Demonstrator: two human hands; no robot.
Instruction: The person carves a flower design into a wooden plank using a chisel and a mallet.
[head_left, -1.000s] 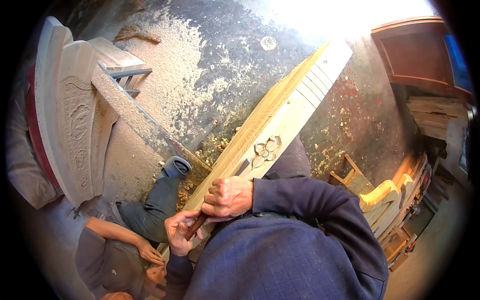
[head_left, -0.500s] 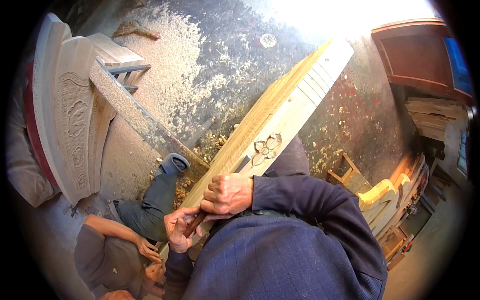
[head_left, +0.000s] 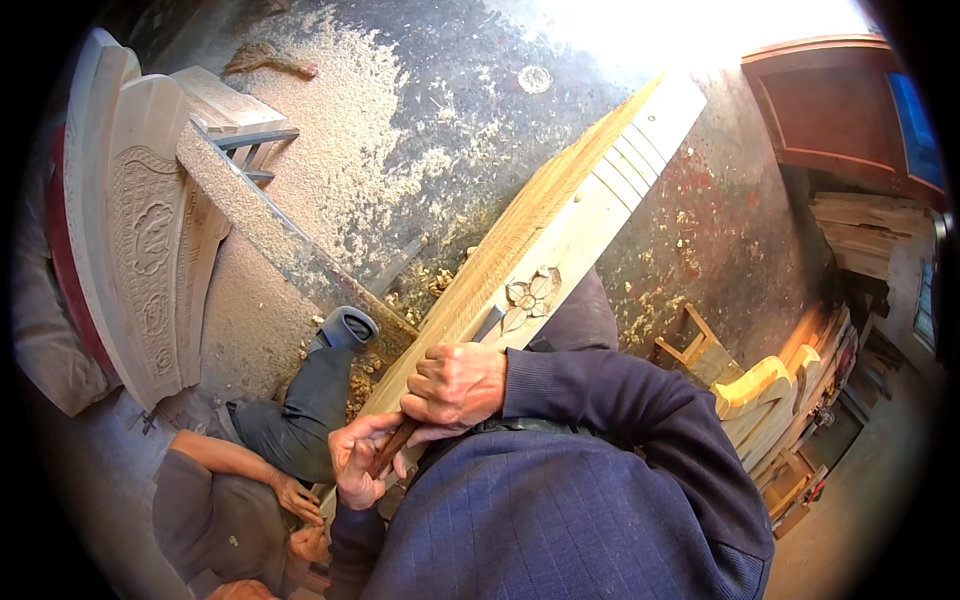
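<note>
**Two-handed hold on a chisel point(head_left: 489, 324) beside a carved flower point(head_left: 533, 293)**

My left fingers point(head_left: 372, 426) pinch the chisel's brown handle point(head_left: 392, 448); my right fingers point(head_left: 430, 388) wrap it nearer the flower. The blade lies over the timber point(head_left: 561, 235), just my side of the flower. Low angle and firm right-hand bracing should serve control best. Beyond the flower, grooves point(head_left: 627, 172) cross the timber.

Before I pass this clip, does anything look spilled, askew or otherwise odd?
Loose, pale sawdust lies thickly over the dark, stained floor, left of the long, pale wooden beam. It looks spilled because nothing contains it, though that may be ordinary beside woodwork. Nothing else stands out.
</note>
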